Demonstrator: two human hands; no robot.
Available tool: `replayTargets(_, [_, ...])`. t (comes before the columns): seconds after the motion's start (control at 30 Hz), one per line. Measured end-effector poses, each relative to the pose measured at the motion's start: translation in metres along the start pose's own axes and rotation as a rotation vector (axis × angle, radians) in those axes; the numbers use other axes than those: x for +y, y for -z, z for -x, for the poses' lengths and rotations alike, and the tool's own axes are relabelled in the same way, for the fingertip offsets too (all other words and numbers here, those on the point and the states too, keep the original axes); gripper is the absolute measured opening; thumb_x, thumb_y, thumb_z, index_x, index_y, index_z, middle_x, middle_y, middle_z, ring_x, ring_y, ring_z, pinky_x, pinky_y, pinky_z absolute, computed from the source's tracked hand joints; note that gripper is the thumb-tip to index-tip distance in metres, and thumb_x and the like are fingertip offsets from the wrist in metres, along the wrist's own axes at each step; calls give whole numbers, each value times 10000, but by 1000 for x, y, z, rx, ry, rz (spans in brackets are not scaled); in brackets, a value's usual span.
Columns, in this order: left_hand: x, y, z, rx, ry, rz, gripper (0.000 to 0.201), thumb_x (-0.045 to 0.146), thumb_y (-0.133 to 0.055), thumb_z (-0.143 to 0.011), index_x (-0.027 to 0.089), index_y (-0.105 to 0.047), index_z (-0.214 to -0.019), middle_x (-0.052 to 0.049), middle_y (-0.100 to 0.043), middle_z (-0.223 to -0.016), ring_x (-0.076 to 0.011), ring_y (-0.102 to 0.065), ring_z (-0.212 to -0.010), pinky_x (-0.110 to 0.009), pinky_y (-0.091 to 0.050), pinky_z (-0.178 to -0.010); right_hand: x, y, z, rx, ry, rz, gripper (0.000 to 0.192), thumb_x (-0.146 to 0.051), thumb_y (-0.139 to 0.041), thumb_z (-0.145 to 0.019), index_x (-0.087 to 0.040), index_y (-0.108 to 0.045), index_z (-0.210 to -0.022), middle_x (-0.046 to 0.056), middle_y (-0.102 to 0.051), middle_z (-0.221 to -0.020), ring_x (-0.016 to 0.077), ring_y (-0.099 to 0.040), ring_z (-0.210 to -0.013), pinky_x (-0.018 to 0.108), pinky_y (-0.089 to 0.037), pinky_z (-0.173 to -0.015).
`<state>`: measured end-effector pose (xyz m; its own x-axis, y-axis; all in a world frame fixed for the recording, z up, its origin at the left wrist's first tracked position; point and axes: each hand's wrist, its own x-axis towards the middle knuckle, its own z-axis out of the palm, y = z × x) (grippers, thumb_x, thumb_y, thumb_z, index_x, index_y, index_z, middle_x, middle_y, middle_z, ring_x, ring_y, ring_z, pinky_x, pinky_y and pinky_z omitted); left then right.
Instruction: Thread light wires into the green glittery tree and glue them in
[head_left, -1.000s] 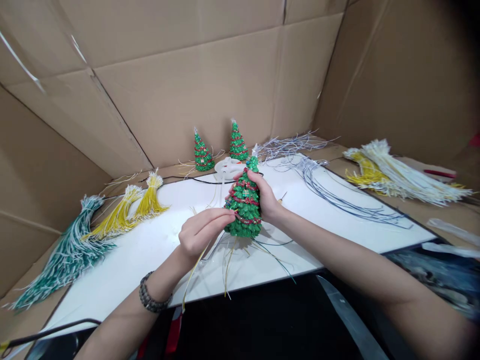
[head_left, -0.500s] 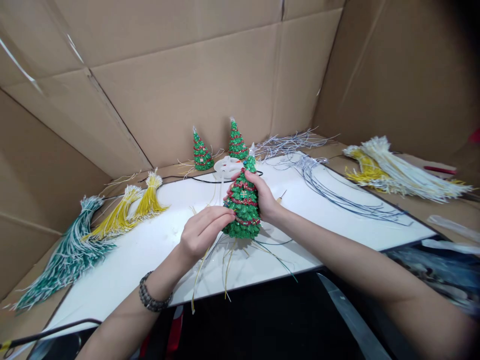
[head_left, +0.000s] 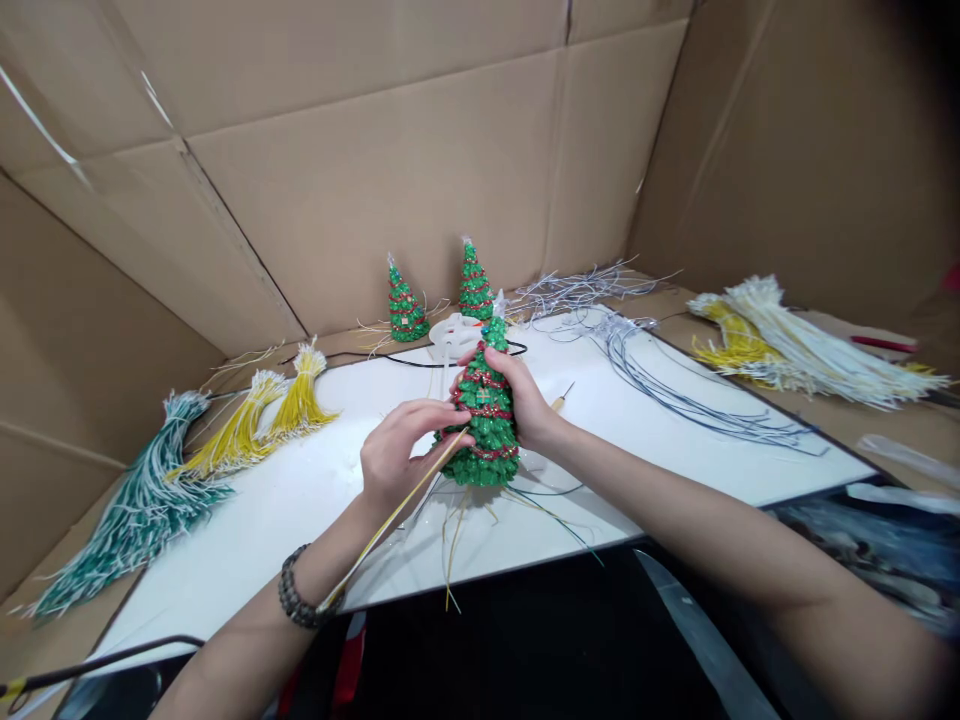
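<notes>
A green Christmas tree ornament [head_left: 486, 466] with red glittery garlands stands upright between my hands, thin wires trailing from beneath its base. My right hand [head_left: 520, 392] is wrapped round its upper right side, the thumb on the front and the other fingers hidden behind. At the lower left side, the thumb and index finger of my left hand [head_left: 396, 447] hold a thin yellow wire [head_left: 390, 520] close to the branches. The wire slants down across my left wrist. Its upper end meets the tree by the fingertips; the exact spot is too small to make out.
Two similar trees [head_left: 407, 310] stand behind a white round fixture [head_left: 450, 338]. Yellow wire bundles [head_left: 238, 440] and a green one [head_left: 142, 510] lie left; pale bundles [head_left: 817, 345] lie right. Behind my right hand is a pointed awl [head_left: 559, 402]. Grey wires [head_left: 675, 385] cross the white board [head_left: 285, 530].
My left thumb and index finger have spread slightly at the tree. The yellow wire, hanging down before, now lies across my left wrist. The tree has shifted slightly left and down.
</notes>
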<state>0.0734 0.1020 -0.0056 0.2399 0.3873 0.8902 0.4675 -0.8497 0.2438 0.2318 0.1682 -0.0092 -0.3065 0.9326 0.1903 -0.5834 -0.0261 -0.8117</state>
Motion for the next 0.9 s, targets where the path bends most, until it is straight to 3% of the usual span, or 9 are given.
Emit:
replayTargets(0.07, [0, 0, 0, 3, 37, 83, 202, 141, -749, -825, 186, -674, -1007, -63, -777, -939, -186, -744, -912, -314, -629, -803, 0, -1, 0, 1, -15, -12, 399, -568, -744, -679, -209, -655, -830, 4, -688, -656, 176, -650, -605, 302, -538, -608])
replayTargets(0.23, [-2, 2, -4, 16, -74, -11, 136, 115, -772, -793, 186, -689, -873, -62, -767, -924, -185, -720, -889, -343, -601, -802, 1, 0, -1, 40, -14, -8, 395, -564, -745, -673, -207, -660, -819, 5, -684, -651, 173, -640, -601, 294, -530, -588])
replayTargets(0.4, [-1, 3, -6, 12, 17, 44, 129, 83, -736, -812, 179, -657, -846, -28, -732, -801, -151, -701, -793, -309, -589, -754, 2, 2, -2, 41, -17, -15, 389, -569, -730, -691, -213, -656, -831, 3, -680, -655, 198, -659, -614, 337, -554, -612])
replayTargets(0.6, [2, 3, -5, -9, -153, -60, 139, 75, -721, -815, 175, -645, -875, -40, -736, -777, -136, -700, -700, -251, -573, -642, 3, 3, -3, 45, -25, -31, 402, -571, -741, -681, -210, -659, -838, 5, -681, -667, 216, -677, -637, 345, -558, -601])
replayTargets(0.9, [3, 2, -6, -14, -186, -64, 164, 46, -697, -813, 177, -628, -885, -44, -727, -749, -140, -693, -674, -248, -571, -620, 3, 3, -4, 52, -22, -26, 416, -575, -745, -667, -206, -655, -837, 9, -679, -679, 226, -683, -651, 357, -564, -607])
